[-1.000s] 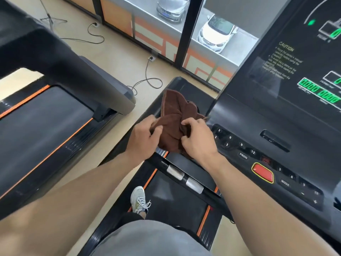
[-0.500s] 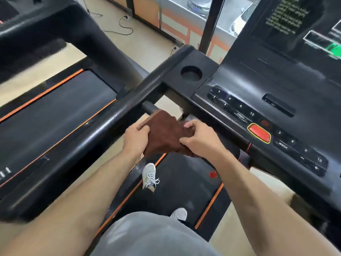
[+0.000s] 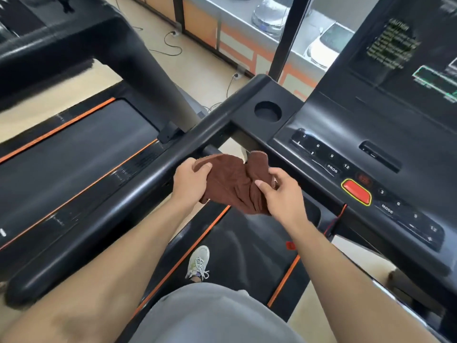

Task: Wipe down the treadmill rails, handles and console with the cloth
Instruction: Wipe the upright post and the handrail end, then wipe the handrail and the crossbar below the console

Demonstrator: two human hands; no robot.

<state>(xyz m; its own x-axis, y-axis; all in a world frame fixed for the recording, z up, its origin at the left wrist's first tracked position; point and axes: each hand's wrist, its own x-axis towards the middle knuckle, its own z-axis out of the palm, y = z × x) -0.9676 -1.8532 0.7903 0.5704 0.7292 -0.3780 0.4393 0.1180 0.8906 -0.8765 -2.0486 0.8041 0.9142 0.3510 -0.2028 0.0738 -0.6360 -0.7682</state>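
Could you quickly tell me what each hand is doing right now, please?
Left hand: closed, its grip on the brown cloth.
Right hand: closed, pinching the same cloth.

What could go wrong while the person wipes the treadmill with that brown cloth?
1. The left hand and right hand hold the bunched brown terry cloth close to the red oval button on the black console. A wipe there might press it or the number keys.
2. One white sneaker stands on the black treadmill belt. If the belt started, the person might stumble.
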